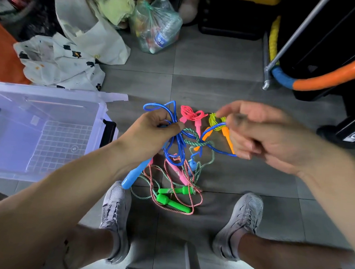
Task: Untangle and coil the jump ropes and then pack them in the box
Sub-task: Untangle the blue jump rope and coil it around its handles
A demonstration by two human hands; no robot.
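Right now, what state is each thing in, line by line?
Blue jump rope: partly looped, crossing the green cord.
Left hand: grips the blue loops.
Right hand: blurred, holds a blue strand.
Pink jump rope: coiled, on the floor.
Yellow-green jump rope: coiled, on the floor.
Green-handled jump rope: tangled with others.
Clear box: open, no ropes inside.

A tangle of jump ropes (170, 180) sits at frame centre: the blue rope (179, 148) is lifted in loops, with pink-white and green cords knotted beneath around green handles (175, 190). The clear box (60, 145) stands open at left.
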